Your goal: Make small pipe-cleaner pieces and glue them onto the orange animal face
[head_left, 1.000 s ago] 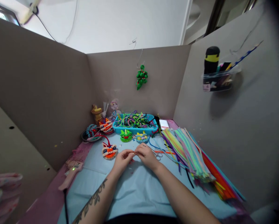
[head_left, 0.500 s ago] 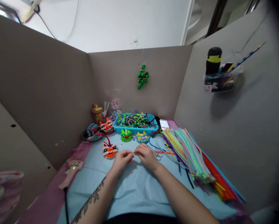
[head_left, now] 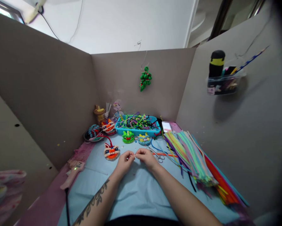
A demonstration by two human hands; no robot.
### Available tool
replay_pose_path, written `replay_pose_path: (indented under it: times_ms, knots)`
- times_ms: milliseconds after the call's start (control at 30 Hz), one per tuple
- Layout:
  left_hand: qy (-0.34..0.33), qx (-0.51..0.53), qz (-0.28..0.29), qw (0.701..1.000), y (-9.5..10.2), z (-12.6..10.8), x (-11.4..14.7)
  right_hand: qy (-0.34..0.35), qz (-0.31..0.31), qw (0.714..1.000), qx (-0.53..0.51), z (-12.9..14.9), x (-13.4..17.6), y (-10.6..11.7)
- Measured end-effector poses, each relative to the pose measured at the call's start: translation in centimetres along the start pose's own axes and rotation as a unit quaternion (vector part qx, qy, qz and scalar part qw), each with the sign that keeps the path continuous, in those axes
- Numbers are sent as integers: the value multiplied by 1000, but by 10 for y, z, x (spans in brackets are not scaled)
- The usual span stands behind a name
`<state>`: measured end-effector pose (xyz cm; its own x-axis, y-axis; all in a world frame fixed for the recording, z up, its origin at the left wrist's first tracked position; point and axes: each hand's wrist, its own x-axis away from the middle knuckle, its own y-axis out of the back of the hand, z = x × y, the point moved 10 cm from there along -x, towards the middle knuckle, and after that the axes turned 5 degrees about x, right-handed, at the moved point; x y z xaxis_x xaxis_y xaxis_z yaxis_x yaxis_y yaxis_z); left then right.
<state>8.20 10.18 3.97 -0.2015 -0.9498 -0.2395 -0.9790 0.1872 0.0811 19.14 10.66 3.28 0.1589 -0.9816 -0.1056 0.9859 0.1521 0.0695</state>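
Observation:
My left hand (head_left: 125,161) and my right hand (head_left: 146,157) meet fingertip to fingertip above the blue cloth (head_left: 141,194). Both are closed in a pinch. Between them shows a tiny pale piece (head_left: 134,156), too small to name. Left of my left hand lies an orange and cream pipe-cleaner lion head (head_left: 111,152) with a red stem. Beyond the hands sit a green pipe-cleaner head (head_left: 128,137) and a blue and yellow one (head_left: 144,139). Scissors (head_left: 159,157) lie just right of my right hand, by an orange pipe cleaner (head_left: 169,154).
A blue basket (head_left: 137,131) full of pipe-cleaner scraps stands at the back. Bundles of pipe cleaners (head_left: 192,160) cover the right side. At left are a pink hot glue gun (head_left: 72,175) and a dark bowl (head_left: 88,138). Grey panels (head_left: 122,78) enclose three sides.
My hands stay together in nearly the same place, with the fingers shifted slightly and the right hand turned a little. The view has moved slightly. Nothing else on the table has visibly moved.

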Motion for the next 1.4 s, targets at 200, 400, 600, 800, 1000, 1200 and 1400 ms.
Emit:
replay_pose_path:
  times_ms: [200,400,600,800,1000,1200,1400]
  knots:
    - [-26,43,-61,997,14,-2,-3,-121,6,978,-168,-36,3,-22]
    - [-16,24,-67,997,16,3,-4,156,-106,974,125,30,12,5]
    - [5,26,-44,999,9,5,-3,245,-124,923,268,53,23,1]
    - [-58,-69,-45,995,5,-13,1,169,-117,957,205,30,11,5]
    - [-145,-167,-13,975,-8,-40,15,-145,27,987,-65,-42,3,-17]
    - [8,16,-26,1000,2,-3,3,24,0,999,34,6,1,7]
    - [134,195,49,970,-16,21,6,173,11,976,134,52,13,4]
